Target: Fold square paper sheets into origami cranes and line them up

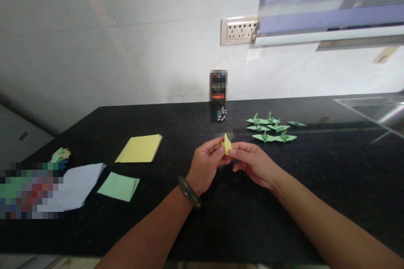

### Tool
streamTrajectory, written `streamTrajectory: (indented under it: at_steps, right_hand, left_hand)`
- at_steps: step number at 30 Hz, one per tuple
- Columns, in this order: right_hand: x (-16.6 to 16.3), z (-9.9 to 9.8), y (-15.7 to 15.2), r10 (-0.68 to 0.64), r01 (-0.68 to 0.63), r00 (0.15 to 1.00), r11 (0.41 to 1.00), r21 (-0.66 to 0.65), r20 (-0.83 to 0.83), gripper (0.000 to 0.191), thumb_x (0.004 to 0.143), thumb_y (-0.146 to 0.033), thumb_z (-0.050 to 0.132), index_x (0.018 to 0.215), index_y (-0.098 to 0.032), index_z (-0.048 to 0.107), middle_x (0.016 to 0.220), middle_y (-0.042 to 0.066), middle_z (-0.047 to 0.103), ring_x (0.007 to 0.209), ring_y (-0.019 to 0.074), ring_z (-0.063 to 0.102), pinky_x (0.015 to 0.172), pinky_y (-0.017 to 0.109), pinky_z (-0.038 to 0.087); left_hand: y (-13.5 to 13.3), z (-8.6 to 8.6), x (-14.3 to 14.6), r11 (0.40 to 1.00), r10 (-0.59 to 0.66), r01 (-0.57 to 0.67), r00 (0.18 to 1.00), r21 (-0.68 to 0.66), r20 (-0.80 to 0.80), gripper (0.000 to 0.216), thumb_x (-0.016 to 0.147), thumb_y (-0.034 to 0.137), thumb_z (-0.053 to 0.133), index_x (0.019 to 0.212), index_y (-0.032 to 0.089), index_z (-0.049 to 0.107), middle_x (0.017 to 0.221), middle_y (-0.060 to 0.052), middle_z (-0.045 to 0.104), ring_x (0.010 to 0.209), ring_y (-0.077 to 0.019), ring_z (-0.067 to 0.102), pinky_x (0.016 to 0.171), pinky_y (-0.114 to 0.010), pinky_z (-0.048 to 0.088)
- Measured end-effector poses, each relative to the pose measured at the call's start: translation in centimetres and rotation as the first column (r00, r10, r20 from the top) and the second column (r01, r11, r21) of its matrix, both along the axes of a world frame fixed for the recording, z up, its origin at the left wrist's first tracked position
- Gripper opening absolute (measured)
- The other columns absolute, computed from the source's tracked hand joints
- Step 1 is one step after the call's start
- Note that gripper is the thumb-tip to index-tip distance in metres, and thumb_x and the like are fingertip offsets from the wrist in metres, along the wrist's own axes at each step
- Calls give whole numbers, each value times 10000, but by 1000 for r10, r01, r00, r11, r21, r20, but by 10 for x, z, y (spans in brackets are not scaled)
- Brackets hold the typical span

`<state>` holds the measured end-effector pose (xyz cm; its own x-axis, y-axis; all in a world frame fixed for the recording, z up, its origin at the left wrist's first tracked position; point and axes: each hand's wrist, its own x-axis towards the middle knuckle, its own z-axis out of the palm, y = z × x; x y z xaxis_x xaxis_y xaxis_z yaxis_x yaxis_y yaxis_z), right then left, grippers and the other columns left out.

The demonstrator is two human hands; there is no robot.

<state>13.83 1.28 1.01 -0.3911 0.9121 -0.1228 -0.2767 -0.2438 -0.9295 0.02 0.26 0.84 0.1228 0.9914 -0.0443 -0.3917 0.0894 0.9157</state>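
Observation:
A small folded piece of yellow paper (227, 144) is pinched between both hands above the dark counter, its pointed tip upward. My left hand (206, 164) grips it from the left with thumb and fingers; a dark bangle (189, 193) circles that wrist. From the right, my right hand (254, 162) pinches the paper's lower edge, thumb in front. The fingers partly cover the lower folds. Beyond my right hand stand several folded green paper cranes (267, 136) in loose rows. To the left lie a stack of yellow paper (140, 148) and a folded green sheet (119, 186).
A phone (219, 87) with a beaded strap (222, 114) leans on the wall below a socket panel (239, 30). White papers (83, 183) and a crumpled green piece (58, 155) lie at the left. A metal sink edge (372, 111) is at the far right.

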Motion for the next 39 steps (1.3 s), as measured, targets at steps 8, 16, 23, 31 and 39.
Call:
streamTrajectory:
  at_steps: [8, 16, 23, 31, 39]
  right_hand:
    - [-1, 1, -1, -26, 12, 991, 994, 108, 133, 167, 679, -307, 659, 652, -149, 614, 653, -7, 565, 593, 87, 498, 466, 183, 385]
    - [-4, -5, 1, -190, 153, 970, 960, 234, 148, 197, 707, -364, 634, 719, -171, 594, 672, -13, 554, 606, 106, 490, 485, 211, 386]
    - [-7, -8, 0, -259, 242, 964, 948, 208, 55, 183, 690, -344, 656, 679, -167, 612, 651, -21, 543, 551, 81, 442, 478, 207, 354]
    - [-10, -6, -3, -305, 277, 947, 933, 229, 99, 155, 662, -325, 669, 650, -171, 654, 672, 18, 615, 613, 119, 501, 527, 234, 380]
    - [-12, -7, -4, -367, 319, 919, 906, 279, 144, 172, 668, -338, 652, 635, -169, 650, 790, 42, 609, 647, 130, 491, 530, 241, 396]
  left_hand:
    - [1, -3, 0, 1000, 0, 0, 999, 1, -53, 320, 685, 243, 664, 986, 141, 633, 827, -31, 669, 660, -93, 614, 631, -229, 525]
    - [2, -3, -1, 999, 28, -29, 999, 26, 36, 454, 654, 203, 692, 1076, 129, 542, 766, -15, 646, 677, -96, 608, 684, -245, 498]
    - [-1, -4, 3, 997, 72, -70, 996, 37, -54, 286, 596, 189, 727, 853, 115, 626, 833, -61, 681, 749, -137, 626, 752, -283, 479]
    - [-3, -4, 0, 964, 180, -84, 903, 250, -390, 208, 719, 255, 622, 880, 150, 700, 938, -81, 692, 841, -200, 627, 792, -335, 477]
    - [-4, -5, -1, 905, 302, -95, 828, 414, -472, 160, 746, 251, 593, 827, 173, 706, 863, -64, 685, 808, -179, 612, 749, -294, 473]
